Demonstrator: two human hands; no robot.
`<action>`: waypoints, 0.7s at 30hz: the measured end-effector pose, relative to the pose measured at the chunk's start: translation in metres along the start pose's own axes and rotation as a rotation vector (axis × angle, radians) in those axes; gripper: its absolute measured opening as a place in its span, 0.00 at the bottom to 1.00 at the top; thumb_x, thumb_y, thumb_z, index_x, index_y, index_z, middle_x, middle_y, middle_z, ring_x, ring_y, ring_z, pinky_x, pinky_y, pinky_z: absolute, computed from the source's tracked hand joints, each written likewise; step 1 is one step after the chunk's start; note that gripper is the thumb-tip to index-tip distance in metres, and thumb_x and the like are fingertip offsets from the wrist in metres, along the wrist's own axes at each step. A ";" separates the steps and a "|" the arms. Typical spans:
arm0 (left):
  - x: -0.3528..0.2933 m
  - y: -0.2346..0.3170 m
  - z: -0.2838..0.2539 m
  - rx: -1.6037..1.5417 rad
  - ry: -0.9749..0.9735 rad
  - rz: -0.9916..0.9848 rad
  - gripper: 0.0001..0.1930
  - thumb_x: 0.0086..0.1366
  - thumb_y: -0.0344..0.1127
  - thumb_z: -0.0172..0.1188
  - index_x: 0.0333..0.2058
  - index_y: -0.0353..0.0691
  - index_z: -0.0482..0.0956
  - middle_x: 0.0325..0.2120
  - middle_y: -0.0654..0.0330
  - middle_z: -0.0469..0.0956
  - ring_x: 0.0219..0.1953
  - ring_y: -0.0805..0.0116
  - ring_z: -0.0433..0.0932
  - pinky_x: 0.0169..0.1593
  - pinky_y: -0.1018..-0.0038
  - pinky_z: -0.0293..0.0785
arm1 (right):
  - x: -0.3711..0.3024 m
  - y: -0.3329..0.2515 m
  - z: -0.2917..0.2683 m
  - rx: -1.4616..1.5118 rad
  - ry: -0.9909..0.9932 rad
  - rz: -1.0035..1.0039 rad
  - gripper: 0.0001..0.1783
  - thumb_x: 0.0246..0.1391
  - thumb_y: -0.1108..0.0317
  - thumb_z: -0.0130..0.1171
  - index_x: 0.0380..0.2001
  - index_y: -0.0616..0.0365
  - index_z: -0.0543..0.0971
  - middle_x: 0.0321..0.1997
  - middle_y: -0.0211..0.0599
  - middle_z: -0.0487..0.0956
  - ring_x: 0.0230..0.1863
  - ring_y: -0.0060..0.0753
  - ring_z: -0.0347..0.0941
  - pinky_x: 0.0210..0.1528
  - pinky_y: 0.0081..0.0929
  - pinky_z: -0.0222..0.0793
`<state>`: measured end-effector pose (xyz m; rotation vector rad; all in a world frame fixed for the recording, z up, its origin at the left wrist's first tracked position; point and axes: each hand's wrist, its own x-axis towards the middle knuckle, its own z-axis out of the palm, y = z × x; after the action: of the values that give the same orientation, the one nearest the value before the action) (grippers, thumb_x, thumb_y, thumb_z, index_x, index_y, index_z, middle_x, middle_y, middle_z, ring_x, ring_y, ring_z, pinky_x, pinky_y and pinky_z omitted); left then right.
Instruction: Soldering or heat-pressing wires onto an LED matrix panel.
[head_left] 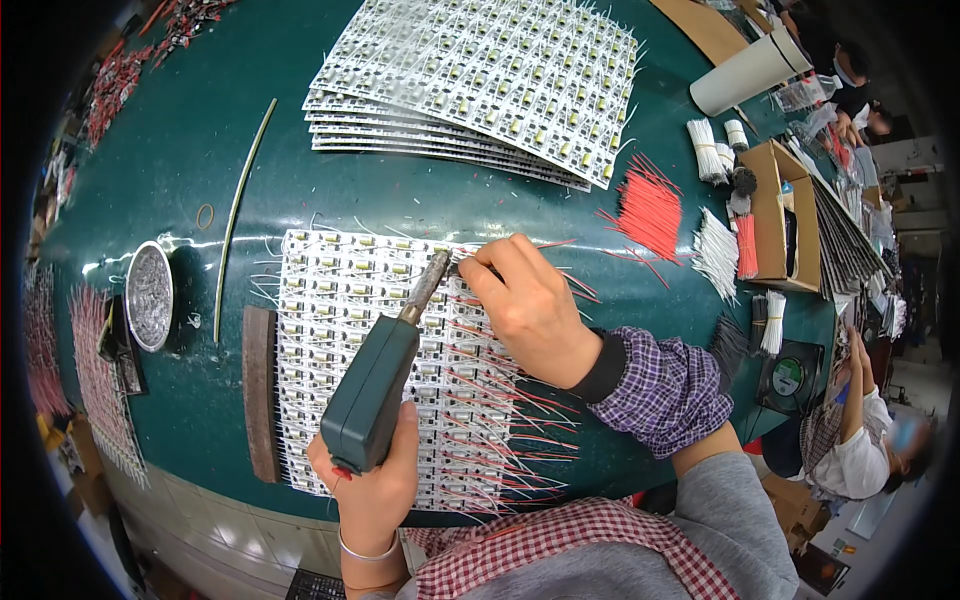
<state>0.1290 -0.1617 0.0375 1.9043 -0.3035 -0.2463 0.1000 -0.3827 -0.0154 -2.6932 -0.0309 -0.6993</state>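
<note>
My left hand [378,492] is wrapped round the handle of a dark green soldering gun [370,390]. Its metal tip touches or hovers just over the upper edge of a white circuit board panel [340,350], which lies flat before me. Rows of small components and thin white wires cover the panel; red wires stick out along its right side. Beside the tip, my right hand [535,310] pinches with thumb and forefinger at the panel's top edge. A thin red wire [557,243] shows behind those fingers and seems to run into the pinch, whose inside is hidden.
A stack of similar panels [480,80] lies at the far side. Bundles of red wires [648,210] and white wires [715,255] are on the right, near a cardboard box [770,210]. A brown bar [261,395] and a metal bowl [150,297] sit on the left.
</note>
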 end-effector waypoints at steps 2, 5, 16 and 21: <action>-0.005 -0.004 -0.003 0.091 0.039 0.043 0.10 0.58 0.25 0.72 0.37 0.29 0.84 0.30 0.58 0.84 0.28 0.75 0.79 0.32 0.76 0.73 | 0.000 0.000 0.000 -0.001 -0.002 0.002 0.16 0.42 0.79 0.60 0.38 0.71 0.78 0.36 0.43 0.72 0.40 0.42 0.71 0.39 0.30 0.76; -0.007 0.005 -0.001 0.039 0.103 0.007 0.10 0.57 0.26 0.72 0.38 0.30 0.84 0.31 0.58 0.83 0.29 0.73 0.79 0.32 0.76 0.73 | 0.000 -0.001 0.000 0.002 -0.008 0.007 0.16 0.42 0.79 0.60 0.38 0.70 0.78 0.36 0.43 0.72 0.40 0.42 0.71 0.40 0.30 0.76; -0.001 0.000 0.002 -0.034 0.021 -0.017 0.07 0.59 0.24 0.71 0.36 0.30 0.84 0.29 0.59 0.83 0.27 0.77 0.77 0.31 0.77 0.72 | 0.000 -0.002 -0.001 0.010 -0.005 0.021 0.16 0.41 0.79 0.60 0.39 0.69 0.78 0.37 0.42 0.72 0.41 0.43 0.71 0.40 0.32 0.75; 0.003 0.003 0.002 -0.026 -0.032 -0.014 0.07 0.59 0.23 0.70 0.36 0.30 0.83 0.24 0.61 0.81 0.25 0.79 0.75 0.29 0.78 0.69 | 0.000 -0.001 0.000 0.011 -0.009 0.028 0.16 0.41 0.79 0.60 0.39 0.69 0.79 0.37 0.42 0.72 0.41 0.42 0.71 0.40 0.32 0.75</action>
<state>0.1307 -0.1654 0.0396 1.8793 -0.3070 -0.2894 0.0997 -0.3816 -0.0156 -2.6811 0.0008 -0.6765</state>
